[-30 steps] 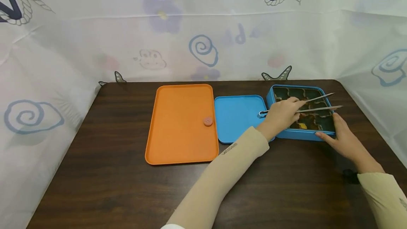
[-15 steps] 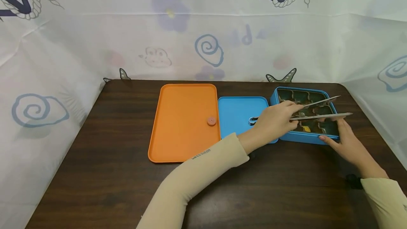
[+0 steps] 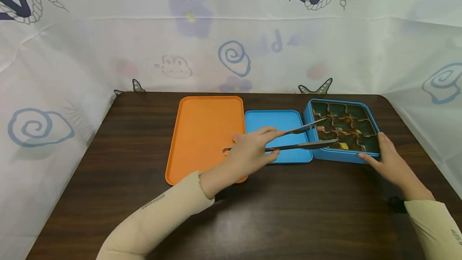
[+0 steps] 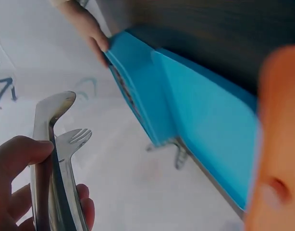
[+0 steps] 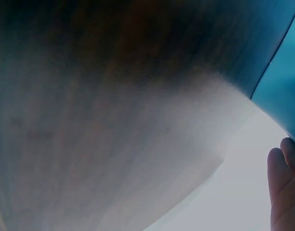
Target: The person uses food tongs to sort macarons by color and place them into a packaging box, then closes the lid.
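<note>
My left hand (image 3: 252, 151) holds metal tongs (image 3: 306, 146) above the blue tray and the orange tray. Their arms stand apart and nothing shows between the tips. In the left wrist view the tongs (image 4: 61, 163) have one plain tip and one forked tip. My right hand (image 3: 391, 163) grips the near right corner of a blue box (image 3: 346, 155), thumb at the front and fingers along the side. Inside the box is a dark divided insert with several compartments; small yellow and reddish pieces lie in some. A round pink button-like piece (image 3: 236, 137) rests on the orange tray (image 3: 202, 131), partly behind my left hand.
A shallow blue tray (image 3: 272, 120) lies between the orange tray and the box, close against both. All stand toward the back of a dark wooden table (image 3: 288, 212). A white printed cloth (image 3: 270, 67) hangs behind and at both sides.
My left hand has drawn the tongs left, from over the box to above the trays, their tips by the box's left side. My right hand keeps its grip on the box corner.
</note>
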Demonstrator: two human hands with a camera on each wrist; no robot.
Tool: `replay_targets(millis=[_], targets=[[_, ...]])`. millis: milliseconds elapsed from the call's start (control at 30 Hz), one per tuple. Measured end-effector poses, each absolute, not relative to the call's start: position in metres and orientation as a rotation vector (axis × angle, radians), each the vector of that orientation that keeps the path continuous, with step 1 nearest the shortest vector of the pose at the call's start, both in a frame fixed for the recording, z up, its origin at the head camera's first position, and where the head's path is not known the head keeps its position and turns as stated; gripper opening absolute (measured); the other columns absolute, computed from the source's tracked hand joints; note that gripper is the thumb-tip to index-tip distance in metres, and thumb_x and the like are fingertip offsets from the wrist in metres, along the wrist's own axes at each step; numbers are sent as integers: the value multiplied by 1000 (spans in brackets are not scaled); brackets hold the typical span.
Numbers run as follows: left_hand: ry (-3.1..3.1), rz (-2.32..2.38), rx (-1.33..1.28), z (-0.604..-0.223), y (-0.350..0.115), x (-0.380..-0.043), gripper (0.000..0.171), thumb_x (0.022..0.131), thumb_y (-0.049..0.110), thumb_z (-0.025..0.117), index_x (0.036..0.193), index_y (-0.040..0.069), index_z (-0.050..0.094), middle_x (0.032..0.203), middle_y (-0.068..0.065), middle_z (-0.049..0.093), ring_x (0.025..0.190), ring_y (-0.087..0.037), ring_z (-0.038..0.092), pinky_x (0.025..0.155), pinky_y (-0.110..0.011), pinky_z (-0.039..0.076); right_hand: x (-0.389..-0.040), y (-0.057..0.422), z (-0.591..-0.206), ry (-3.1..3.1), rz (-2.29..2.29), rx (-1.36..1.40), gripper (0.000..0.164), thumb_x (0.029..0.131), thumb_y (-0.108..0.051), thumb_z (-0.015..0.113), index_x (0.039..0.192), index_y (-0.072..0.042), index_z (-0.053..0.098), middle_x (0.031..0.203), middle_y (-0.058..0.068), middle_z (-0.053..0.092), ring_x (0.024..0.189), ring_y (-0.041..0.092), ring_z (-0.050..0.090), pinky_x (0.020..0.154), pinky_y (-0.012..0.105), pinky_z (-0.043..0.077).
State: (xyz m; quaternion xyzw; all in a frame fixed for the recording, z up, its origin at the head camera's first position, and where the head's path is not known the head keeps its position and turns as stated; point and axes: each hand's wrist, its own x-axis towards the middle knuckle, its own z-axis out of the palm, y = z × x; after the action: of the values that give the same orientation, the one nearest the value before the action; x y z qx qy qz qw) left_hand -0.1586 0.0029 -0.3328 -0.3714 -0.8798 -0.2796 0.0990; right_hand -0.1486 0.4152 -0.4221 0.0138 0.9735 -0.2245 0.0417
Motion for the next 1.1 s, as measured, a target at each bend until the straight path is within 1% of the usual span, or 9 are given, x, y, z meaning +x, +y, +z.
replay_targets(millis=[100, 267, 467, 500, 567, 633, 867, 1000, 1100], targets=[[-2589, -855, -1032, -339, -25, -156, 43, 84, 14, 72, 126, 13, 63, 120, -4, 66, 51, -8, 47, 45, -14, 27, -148, 415, -422, 2975, -683, 47, 100, 97, -49, 48, 147, 7, -19, 150, 39, -14, 138, 59, -5, 104, 74, 11], [-2621, -862, -874, -346, -70, -155, 46, 78, 12, 77, 122, 11, 65, 117, -5, 67, 62, -12, 60, 51, -17, 41, -150, 415, -422, 2974, -677, 49, 100, 97, -49, 48, 147, 6, -19, 151, 39, -14, 138, 59, -4, 103, 74, 12], [-2759, -869, -717, -351, -120, -157, 47, 81, 13, 76, 126, 15, 63, 121, -5, 65, 77, -18, 65, 58, -25, 47, -152, 415, -422, 2976, -656, 57, 101, 96, -51, 48, 147, 7, -18, 151, 38, -13, 139, 58, -5, 104, 74, 12], [-2778, -868, -707, -353, -126, -157, 47, 81, 13, 75, 127, 16, 63, 122, -4, 65, 83, -20, 67, 62, -27, 50, -152, 415, -422, 2976, -653, 58, 101, 96, -51, 48, 147, 7, -18, 151, 38, -13, 139, 57, -5, 104, 73, 12], [-2809, -856, -702, -357, -138, -159, 48, 82, 13, 75, 128, 17, 63, 123, -5, 65, 86, -24, 68, 65, -32, 53, -153, 416, -422, 2979, -649, 59, 101, 96, -51, 48, 147, 7, -18, 151, 38, -13, 139, 57, -5, 104, 73, 12], [-2830, -851, -717, -361, -147, -162, 48, 82, 13, 74, 128, 16, 62, 124, -5, 65, 93, -27, 69, 70, -37, 55, -153, 416, -422, 2980, -651, 58, 101, 96, -51, 48, 147, 7, -18, 151, 38, -13, 139, 57, -6, 105, 73, 11], [-2883, -839, -745, -372, -160, -173, 46, 82, 9, 74, 126, 12, 63, 121, -8, 66, 99, -30, 68, 77, -44, 56, -152, 417, -421, 2976, -666, 49, 100, 96, -50, 48, 147, 7, -18, 151, 38, -14, 139, 57, -7, 105, 73, 10], [-2913, -806, -750, -376, -161, -181, 43, 83, 10, 73, 125, 11, 64, 119, -9, 67, 100, -29, 68, 77, -44, 56, -151, 417, -422, 2971, -673, 51, 100, 96, -49, 48, 147, 7, -17, 151, 38, -15, 139, 57, -7, 105, 73, 10], [-2933, -771, -761, -379, -159, -186, 43, 83, 12, 73, 125, 11, 64, 120, -9, 67, 95, -27, 68, 72, -40, 55, -151, 417, -422, 2973, -671, 57, 100, 96, -50, 48, 147, 8, -17, 151, 38, -14, 139, 57, -6, 105, 73, 11]])
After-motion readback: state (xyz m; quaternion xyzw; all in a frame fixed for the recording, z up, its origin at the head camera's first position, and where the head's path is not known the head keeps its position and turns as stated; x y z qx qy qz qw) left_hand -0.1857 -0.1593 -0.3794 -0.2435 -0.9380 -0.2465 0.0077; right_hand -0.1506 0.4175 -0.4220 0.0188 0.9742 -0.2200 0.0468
